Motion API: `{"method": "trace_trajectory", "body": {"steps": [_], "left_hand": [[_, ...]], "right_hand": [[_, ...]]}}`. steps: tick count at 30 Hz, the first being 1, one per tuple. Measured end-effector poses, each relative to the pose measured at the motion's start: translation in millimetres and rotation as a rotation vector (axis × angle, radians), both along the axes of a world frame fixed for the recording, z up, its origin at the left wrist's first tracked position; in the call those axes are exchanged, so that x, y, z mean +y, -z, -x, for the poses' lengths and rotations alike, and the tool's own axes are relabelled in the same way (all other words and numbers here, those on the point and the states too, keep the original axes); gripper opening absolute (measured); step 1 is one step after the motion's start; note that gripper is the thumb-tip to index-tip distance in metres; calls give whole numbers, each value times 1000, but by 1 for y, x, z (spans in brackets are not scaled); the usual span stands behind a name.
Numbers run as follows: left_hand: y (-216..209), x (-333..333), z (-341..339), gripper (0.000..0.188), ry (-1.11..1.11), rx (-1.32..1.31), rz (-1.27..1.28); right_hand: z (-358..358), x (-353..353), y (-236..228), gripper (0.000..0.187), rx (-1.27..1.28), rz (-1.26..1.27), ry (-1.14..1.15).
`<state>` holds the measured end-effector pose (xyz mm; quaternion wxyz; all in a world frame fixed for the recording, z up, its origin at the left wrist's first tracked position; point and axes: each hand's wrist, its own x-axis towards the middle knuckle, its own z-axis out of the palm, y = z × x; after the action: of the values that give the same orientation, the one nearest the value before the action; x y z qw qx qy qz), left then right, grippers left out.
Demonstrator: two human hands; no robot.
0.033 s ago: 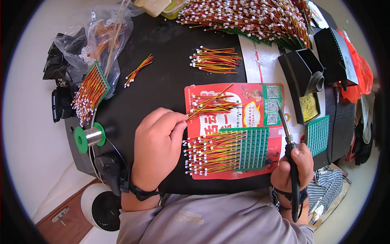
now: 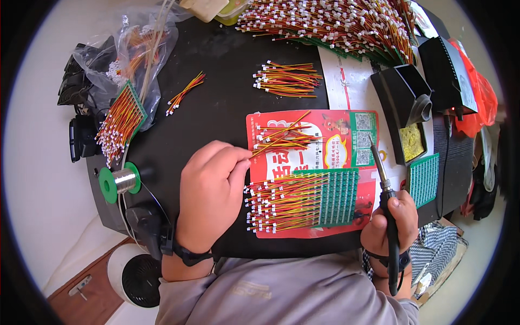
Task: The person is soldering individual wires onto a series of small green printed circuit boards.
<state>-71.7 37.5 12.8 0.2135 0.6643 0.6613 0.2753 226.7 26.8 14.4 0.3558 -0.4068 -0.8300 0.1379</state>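
My left hand is closed in a pinch at the left end of a small pile of red and yellow connector wires, and a wire runs from its fingertips. The pile lies on a red printed sheet. In my right hand is a soldering iron, its tip pointing up and away over the sheet's right side. Between my hands a green circuit board panel lies on the sheet. Rows of wires with white plugs reach left from it.
Beyond the sheet lies a loose wire bundle; a smaller one is farther left. A solder spool and wired board stand at left. The iron stand, yellow sponge and another green panel are at right.
My left fingertips have shifted very slightly to the right. My right hand and the soldering iron have not visibly moved.
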Motion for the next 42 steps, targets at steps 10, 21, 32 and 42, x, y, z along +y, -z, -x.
{"method": "trace_trajectory", "body": {"steps": [10,21,32,42], "left_hand": [[13,10,-15,13,130,13,-222],[-3,-11,-17,21,12,-801,40],[-36,-12,-51,12,-70,-1068,329],[-17,-21,-55,9,-33,-1151,296]], "right_hand": [[0,-1,2,44,28,-22,3],[-2,-2,7,42,147,-25,-6],[-8,4,-2,44,159,28,-63],[-14,38,-22,34,90,-289,344]]}}
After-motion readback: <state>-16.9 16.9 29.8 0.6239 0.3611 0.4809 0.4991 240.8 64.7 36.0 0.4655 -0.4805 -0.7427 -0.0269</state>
